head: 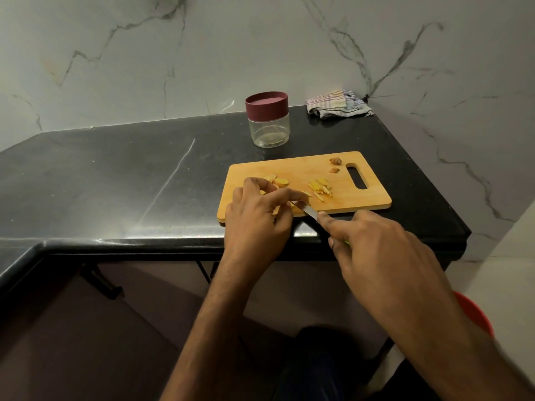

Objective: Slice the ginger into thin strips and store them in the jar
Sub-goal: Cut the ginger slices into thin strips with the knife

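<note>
Looking down, we list what lies before us, biggest first.

Wall: pale marble-look wall [202,53] with grey veins, behind and to the right of the counter.

Counter: black polished stone counter [115,175] bearing everything below.

Board: rectangular light wooden cutting board [289,172] with a slot handle at its right end, lying flat near the counter's front edge.

Right hand: our right hand [373,244] grips a knife with a steel blade [309,212]; the forefinger lies along the blade's back, the other fingers curl round a handle of which only a sliver of green shows. The blade tip reaches under the left fingers at the board's near edge.

Left hand: our left hand [257,215] has curled fingers pinching down on a pale yellow ginger piece [304,201] on the board; most of that piece is hidden by the fingertips.

Jar: clear round jar with a maroon screw lid [267,118], lid on, upright on the counter just behind the board; we see nothing inside it.

Cloth: crumpled striped cloth [337,104] in the far corner by the wall.

Bucket: red round rim [474,314] on the floor, half hidden by our right forearm.

Slices: flat yellow ginger slices [276,180] on the board, just beyond the left hand.

Strips: small heap of thin yellow ginger strips [320,188], right of the slices, mid-board.

Scraps: two brown ginger knobs [335,161] beside the handle slot.
</note>
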